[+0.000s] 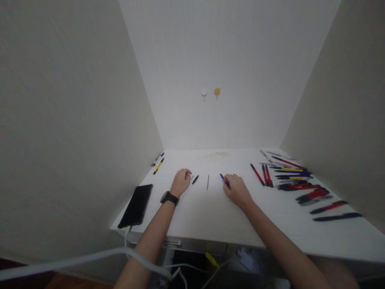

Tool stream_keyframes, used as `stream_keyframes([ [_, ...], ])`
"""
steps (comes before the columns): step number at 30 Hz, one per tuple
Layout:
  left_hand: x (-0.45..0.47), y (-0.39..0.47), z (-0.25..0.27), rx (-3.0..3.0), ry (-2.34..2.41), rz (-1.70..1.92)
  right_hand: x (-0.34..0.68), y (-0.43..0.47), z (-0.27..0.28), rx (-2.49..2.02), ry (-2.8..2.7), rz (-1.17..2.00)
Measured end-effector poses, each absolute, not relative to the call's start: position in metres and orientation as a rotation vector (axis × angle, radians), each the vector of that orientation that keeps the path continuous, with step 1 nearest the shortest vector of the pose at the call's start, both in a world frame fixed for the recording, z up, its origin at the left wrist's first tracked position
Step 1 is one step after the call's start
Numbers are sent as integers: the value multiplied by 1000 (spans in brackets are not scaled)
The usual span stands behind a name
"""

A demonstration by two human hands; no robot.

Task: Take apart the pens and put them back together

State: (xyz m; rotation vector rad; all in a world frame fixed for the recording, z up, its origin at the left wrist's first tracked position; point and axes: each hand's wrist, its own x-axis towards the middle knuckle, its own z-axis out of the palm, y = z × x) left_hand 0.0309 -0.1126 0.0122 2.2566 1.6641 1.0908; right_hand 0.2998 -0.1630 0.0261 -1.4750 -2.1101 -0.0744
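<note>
My right hand (236,190) rests on the white desk with its fingers closed on a blue pen barrel (221,176), whose tip end points away from me. My left hand (181,181), with a dark watch (169,197) on the wrist, lies on the desk with curled fingers; what they hold, if anything, is hidden. Just right of those fingers is a tiny thin piece (192,177), too small to name. Beside it lies a short black pen part (195,179). Between both hands a thin dark pen refill (207,182) points away from me.
Many pens, including a red pen (257,174) and a dark pen (337,217), spread along the right side. A yellow pen (158,166) lies at the back left, above a black tablet or phone (136,206). A white cable (90,257) crosses below the front edge. Walls enclose the desk.
</note>
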Motion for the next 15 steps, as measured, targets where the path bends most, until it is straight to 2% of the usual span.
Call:
stream_keyframes([
  [6, 32, -114, 12, 2301, 1669, 1064, 303, -165, 24, -1452, -2183, -52],
  [12, 34, -115, 16, 2240, 1656, 1113, 268, -159, 49, -1389, -2321, -257],
  [15, 34, -117, 19, 2172, 1735, 1199, 237, -145, 60, -1493, -2374, -275],
])
